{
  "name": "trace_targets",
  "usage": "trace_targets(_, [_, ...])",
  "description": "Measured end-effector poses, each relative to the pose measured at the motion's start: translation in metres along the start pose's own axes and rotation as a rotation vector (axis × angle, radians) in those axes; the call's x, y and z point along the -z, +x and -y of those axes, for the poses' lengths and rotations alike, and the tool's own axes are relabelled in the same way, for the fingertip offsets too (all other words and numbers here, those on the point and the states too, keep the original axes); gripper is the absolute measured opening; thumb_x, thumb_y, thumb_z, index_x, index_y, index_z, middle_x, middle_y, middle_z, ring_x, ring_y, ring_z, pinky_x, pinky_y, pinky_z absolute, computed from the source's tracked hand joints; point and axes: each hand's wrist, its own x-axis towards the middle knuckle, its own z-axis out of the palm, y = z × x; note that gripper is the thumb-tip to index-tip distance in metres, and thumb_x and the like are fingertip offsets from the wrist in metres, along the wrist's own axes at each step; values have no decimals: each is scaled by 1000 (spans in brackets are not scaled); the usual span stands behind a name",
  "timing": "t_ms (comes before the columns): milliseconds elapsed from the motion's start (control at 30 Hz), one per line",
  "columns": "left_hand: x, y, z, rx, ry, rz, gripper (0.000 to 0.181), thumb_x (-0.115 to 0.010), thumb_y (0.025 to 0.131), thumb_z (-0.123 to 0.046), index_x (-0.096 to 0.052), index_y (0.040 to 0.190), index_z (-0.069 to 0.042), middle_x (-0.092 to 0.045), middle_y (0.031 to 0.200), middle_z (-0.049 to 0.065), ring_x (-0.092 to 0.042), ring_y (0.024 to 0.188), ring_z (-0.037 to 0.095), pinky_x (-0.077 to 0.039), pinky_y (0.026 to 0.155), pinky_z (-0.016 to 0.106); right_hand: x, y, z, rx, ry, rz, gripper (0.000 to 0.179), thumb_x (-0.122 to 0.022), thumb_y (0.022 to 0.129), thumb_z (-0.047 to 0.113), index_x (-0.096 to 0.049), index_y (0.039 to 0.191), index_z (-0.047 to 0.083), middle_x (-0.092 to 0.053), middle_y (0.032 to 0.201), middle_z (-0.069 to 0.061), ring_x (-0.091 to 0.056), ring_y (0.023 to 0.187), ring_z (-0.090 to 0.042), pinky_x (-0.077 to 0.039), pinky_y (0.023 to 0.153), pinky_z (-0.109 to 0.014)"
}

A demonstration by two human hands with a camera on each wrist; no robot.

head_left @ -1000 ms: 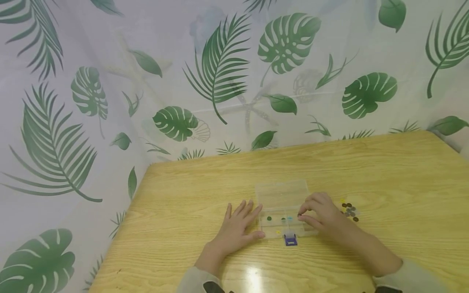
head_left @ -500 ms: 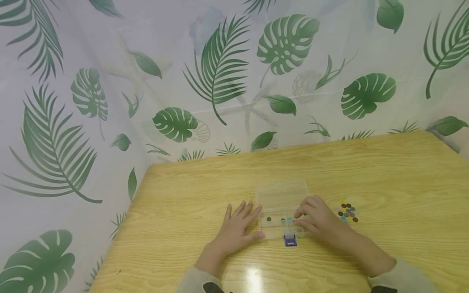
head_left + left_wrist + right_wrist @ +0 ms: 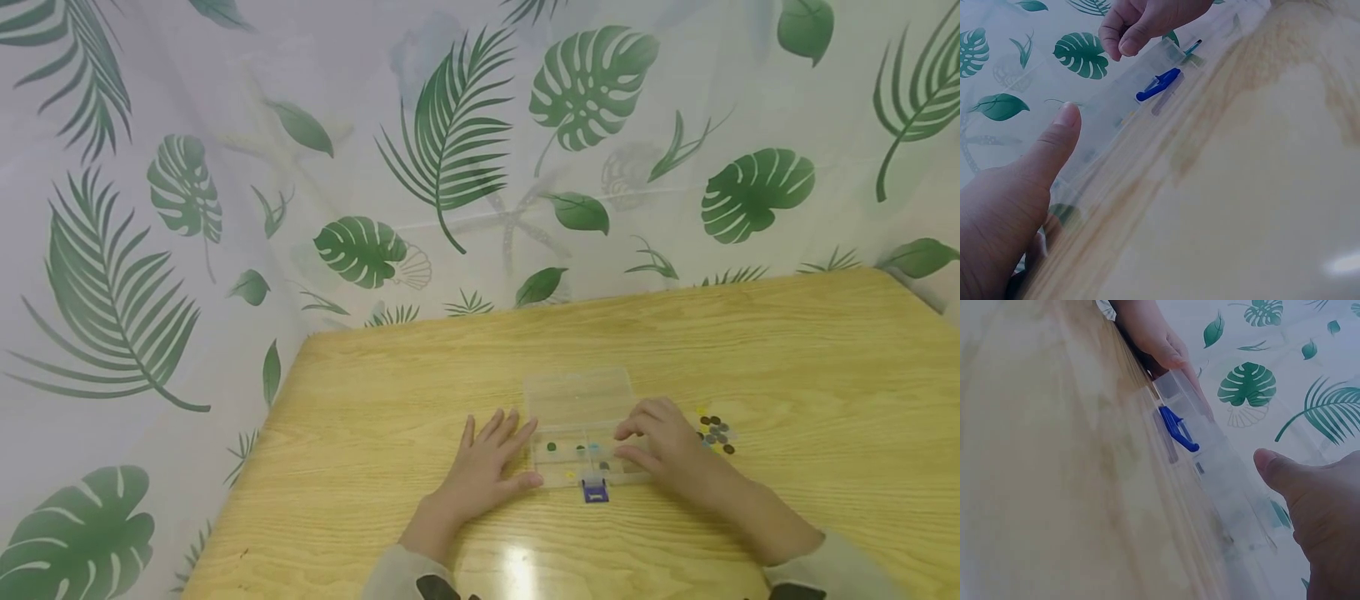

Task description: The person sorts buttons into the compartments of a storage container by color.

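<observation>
A clear plastic compartment box (image 3: 561, 477) lies on the table with its lid (image 3: 577, 396) raised back and a blue latch (image 3: 596, 491) at its front. Small green discs (image 3: 551, 447), a light-blue one and a yellow one lie in its compartments, and a dark disc (image 3: 604, 465) sits in the front right part. My left hand (image 3: 487, 467) rests with spread, straight fingers at the box's left side. Over the right side of the box hovers my right hand (image 3: 671, 446), its fingers loosely bent and thumb apart, with nothing seen between them.
A loose pile of small brown, grey, yellow and blue discs (image 3: 717, 432) lies right of the box, partly behind my right hand. The wood-grain table (image 3: 390, 400) meets a leaf-patterned cloth (image 3: 480, 275) at its back and left edges.
My right hand, pinching a dark disc at first, dipped left over the box and let it go. It has since drawn back right; the disc now shows in the front compartment. My left hand stays put.
</observation>
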Motion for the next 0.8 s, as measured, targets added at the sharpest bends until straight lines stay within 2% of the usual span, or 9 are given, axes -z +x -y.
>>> trace_targets(233, [0, 1, 0, 5, 0, 6, 82, -19, 85, -77, -19, 152, -30, -18, 157, 9, -10, 146, 29, 5, 113, 60, 10, -6, -7, -8, 2, -27, 42, -48, 95, 42, -62, 80, 6, -55, 80, 1, -45, 78, -13, -38, 72, -20])
trace_targets(267, [0, 1, 1, 4, -1, 6, 82, -20, 85, -77, -19, 152, -30, -19, 157, 9, -10, 146, 29, 5, 113, 60, 12, -7, -7, -32, 1, -12, 37, -54, 93, 40, -62, 80, 6, -55, 81, 3, -45, 80, -12, -38, 73, -19])
trace_targets(467, [-1, 0, 1, 0, 2, -3, 82, -20, 85, -77, -19, 151, -30, -20, 157, 9, -12, 146, 29, 3, 112, 62, 17, -16, -12, -72, -33, -5, 41, -50, 94, 44, -63, 81, 7, -56, 81, 4, -45, 81, -12, -37, 75, -18])
trace_targets(500, [-2, 0, 1, -1, 3, -6, 82, -19, 85, -77, -19, 151, -30, -20, 157, 9, -12, 146, 29, 2, 112, 62, 18, -17, -14, -62, -42, -18, 47, -44, 95, 48, -63, 81, 7, -56, 80, 3, -46, 80, -12, -37, 75, -19])
trace_targets(800, [-1, 0, 2, 2, 5, 0, 82, -19, 85, -77, -19, 152, -30, -19, 157, 9, -11, 146, 29, 3, 112, 62, 37, -33, -20, -96, -101, -17, 49, -45, 92, 50, -65, 81, 7, -55, 80, 3, -43, 77, -8, -36, 71, -14])
